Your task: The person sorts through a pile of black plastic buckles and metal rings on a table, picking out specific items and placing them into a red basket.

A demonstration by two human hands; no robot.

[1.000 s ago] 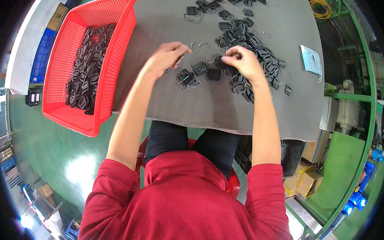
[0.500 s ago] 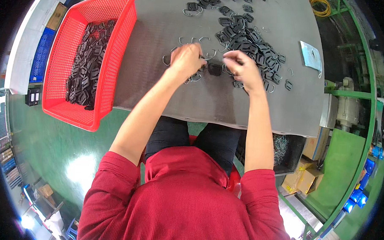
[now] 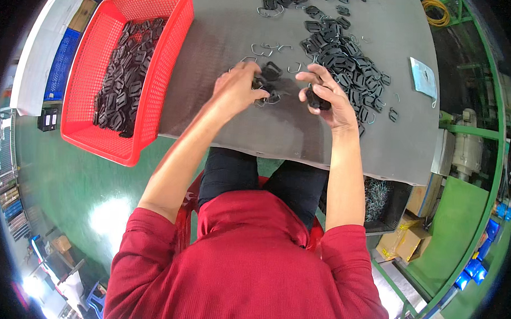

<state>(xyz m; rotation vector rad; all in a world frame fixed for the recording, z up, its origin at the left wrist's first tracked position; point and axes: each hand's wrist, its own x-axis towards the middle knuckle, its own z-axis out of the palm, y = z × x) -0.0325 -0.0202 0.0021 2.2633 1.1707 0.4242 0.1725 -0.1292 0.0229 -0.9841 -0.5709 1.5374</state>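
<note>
My right hand (image 3: 331, 99) is raised just over the table with its fingers curled around a black plastic buckle (image 3: 318, 100); whether there is more than one in it, I cannot tell. To the left, my left hand (image 3: 235, 88) reaches down with thumb and fingers apart over a small group of black buckles (image 3: 271, 71) and wire hooks. Its fingertips touch or nearly touch the pieces there, which they partly hide. Several bent wire hooks (image 3: 268, 47) lie just beyond the left hand. Beside my right hand spreads a large heap of black buckles (image 3: 349, 64), with a few wire pieces among them.
A red perforated basket (image 3: 148, 94) of black buckles stands at the table's left. A pale blue face mask (image 3: 422, 78) lies on the grey table (image 3: 202, 67) at right. Below its right edge sits a dark bin of wire hooks (image 3: 376, 200). Green metal framing (image 3: 499, 128) runs alongside.
My left hand has moved slightly left and down, its thumb now apart from the fingers. My right hand has turned, showing a buckle in its fingers. The buckle between my hands has left its place.
</note>
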